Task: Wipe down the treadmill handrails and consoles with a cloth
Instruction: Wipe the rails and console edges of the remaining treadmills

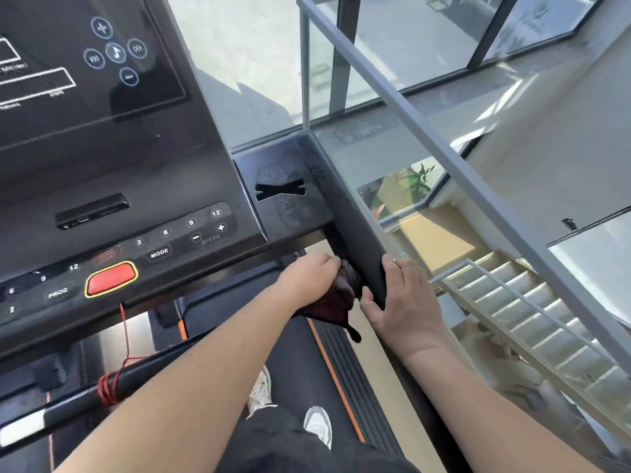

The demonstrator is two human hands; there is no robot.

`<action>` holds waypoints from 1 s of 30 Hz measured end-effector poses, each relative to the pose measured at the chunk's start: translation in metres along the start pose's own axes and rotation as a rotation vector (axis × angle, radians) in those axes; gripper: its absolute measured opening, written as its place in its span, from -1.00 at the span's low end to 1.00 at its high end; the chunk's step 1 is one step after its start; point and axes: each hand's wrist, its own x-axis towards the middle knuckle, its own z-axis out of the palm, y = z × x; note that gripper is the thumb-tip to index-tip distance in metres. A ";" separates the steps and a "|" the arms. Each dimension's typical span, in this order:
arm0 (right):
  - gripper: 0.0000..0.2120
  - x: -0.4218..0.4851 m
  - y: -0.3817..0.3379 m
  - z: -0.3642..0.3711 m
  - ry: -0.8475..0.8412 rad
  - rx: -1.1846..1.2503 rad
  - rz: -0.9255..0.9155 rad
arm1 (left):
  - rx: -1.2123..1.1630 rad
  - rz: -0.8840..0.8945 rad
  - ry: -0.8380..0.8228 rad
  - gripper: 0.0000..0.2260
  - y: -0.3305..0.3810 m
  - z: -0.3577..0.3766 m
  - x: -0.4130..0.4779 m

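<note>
Gripping cloth (341,298) in left hand (309,278), fingertips out of sight, clasping handrail (355,227) end with right hand (401,302) at cloth's 3 o'clock, console (119,165) cropped at 9 o'clock

Dark brown cloth (341,295), black handrail (355,227), red button (110,278) edged yellow.

On the console (112,172), up-left of the left hand (309,278): MODE, SPEED with − and +, and 3, 6, 9, 12. Farther left: PROG, 6, 9, 12.
</note>
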 end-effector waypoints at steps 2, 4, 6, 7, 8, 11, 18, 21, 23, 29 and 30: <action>-0.39 0.000 0.001 0.000 -0.001 -0.002 0.003 | 0.333 0.050 0.152 -0.70 -0.006 0.020 -0.013; -0.39 0.000 0.002 0.000 -0.002 -0.001 -0.001 | 0.375 -0.011 0.213 -0.64 -0.008 0.043 -0.045; -0.39 0.001 0.002 0.000 -0.003 -0.002 0.004 | 0.425 0.028 0.307 -0.51 -0.013 0.066 -0.066; -0.39 0.001 0.001 0.000 -0.003 -0.005 0.003 | 0.437 0.033 0.325 -0.48 -0.012 0.068 -0.067; -0.39 0.002 0.000 0.000 -0.001 -0.011 0.002 | 0.447 0.038 0.349 -0.50 -0.008 0.064 -0.062; -0.40 0.003 0.003 0.001 0.008 -0.026 -0.004 | 0.411 0.072 0.236 -0.68 0.017 0.033 -0.031; -0.37 0.006 -0.004 -0.003 -0.032 -0.032 0.020 | 0.263 0.034 0.233 -0.61 -0.002 0.024 -0.027; -0.36 0.003 -0.004 -0.003 -0.036 -0.051 0.026 | 0.439 0.179 0.381 -0.52 -0.036 0.058 -0.073; -0.36 0.002 -0.003 -0.003 -0.040 -0.058 0.019 | 0.473 0.297 0.428 -0.48 -0.065 0.061 -0.088; -0.40 0.003 -0.005 -0.003 -0.041 -0.088 0.002 | 0.050 -0.122 0.083 -0.43 -0.073 -0.006 -0.062; -0.41 0.003 -0.006 -0.004 -0.045 -0.094 0.007 | -0.034 -0.205 0.002 -0.39 -0.071 -0.015 -0.058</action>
